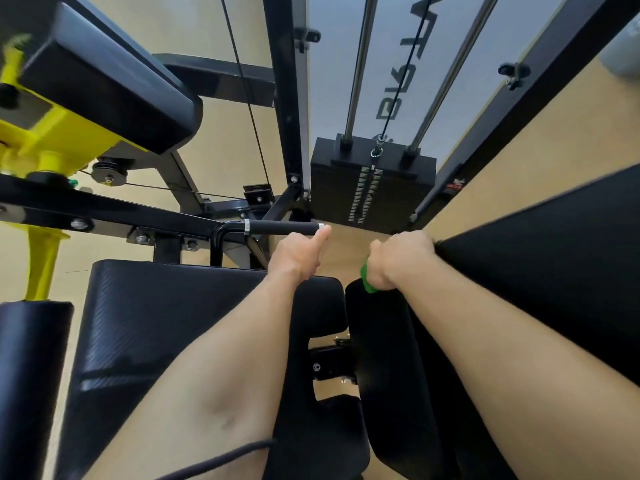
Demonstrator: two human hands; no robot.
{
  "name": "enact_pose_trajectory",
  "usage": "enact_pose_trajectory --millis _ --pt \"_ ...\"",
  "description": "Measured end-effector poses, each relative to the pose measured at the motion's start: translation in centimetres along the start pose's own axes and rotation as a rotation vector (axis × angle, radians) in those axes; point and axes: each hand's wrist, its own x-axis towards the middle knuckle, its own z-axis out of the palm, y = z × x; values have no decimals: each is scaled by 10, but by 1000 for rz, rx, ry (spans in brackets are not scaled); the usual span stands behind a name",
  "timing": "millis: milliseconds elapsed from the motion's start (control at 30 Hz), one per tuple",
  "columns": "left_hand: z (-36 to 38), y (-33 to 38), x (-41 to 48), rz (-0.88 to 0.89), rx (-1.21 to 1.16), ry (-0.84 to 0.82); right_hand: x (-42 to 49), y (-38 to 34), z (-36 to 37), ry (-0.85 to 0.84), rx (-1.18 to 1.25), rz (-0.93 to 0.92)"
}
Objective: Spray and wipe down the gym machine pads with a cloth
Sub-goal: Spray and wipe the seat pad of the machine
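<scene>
My right hand (398,258) grips a small piece of green cloth (367,280), only a corner of which shows below the wrist. The hand sits at the top end of a long black pad (540,282) on the right. A narrower black pad (384,358) lies just under that wrist. My left hand (298,259) hovers over the far edge of the black seat pad (166,323), fingers curled under and thumb stretched out towards the tip of a black foam handle (280,227). Nothing shows inside the left hand. No spray bottle is in view.
The weight stack (372,183) with chrome guide rods and a cable stands straight ahead. A black frame post (287,98) rises between it and another black pad (107,81) on a yellow arm at the upper left. A black roller pad (27,375) is at the left edge.
</scene>
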Motion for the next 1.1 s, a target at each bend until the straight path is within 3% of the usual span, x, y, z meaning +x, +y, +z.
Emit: enact_pose_trajectory --millis 233,500,767,933,1100 --pt "6 18 6 129 -190 70 53 -71 41 103 -267 -54" --pt "14 18 8 231 -126 130 102 -109 72 137 -227 -186" --pt "16 9 -18 198 -100 149 67 -72 52 214 -103 -27" --pt "14 19 -36 169 -123 127 29 -32 27 136 -52 62" --pt "9 36 -45 185 -136 129 7 -23 32 255 -27 111"
